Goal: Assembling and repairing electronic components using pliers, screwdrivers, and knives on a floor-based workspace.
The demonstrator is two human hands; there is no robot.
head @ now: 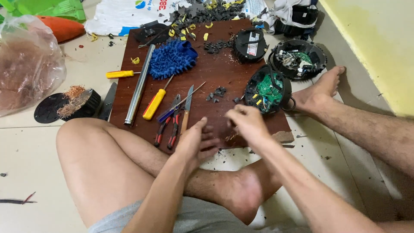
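I sit cross-legged on the floor at a dark wooden board (pixel 215 73). My left hand (pixel 196 142) hovers flat over the board's near edge, fingers spread, holding nothing I can see. My right hand (pixel 246 123) is curled beside it, fingertips pinched over small debris on the board; whether it grips a piece I cannot tell. Just beyond the right hand lies an opened round black casing with a green circuit board (pixel 267 91). Red-handled pliers (pixel 168 125) and a knife (pixel 187 108) lie left of my left hand.
On the board: a metal tube (pixel 139 86), yellow-handled screwdrivers (pixel 155 103), a blue fluffy mitt (pixel 172 58), another black round unit (pixel 250 44), black fragments. Off it: a third opened casing (pixel 297 59), copper wire on a black disc (pixel 71 103), a plastic bag (pixel 26 64).
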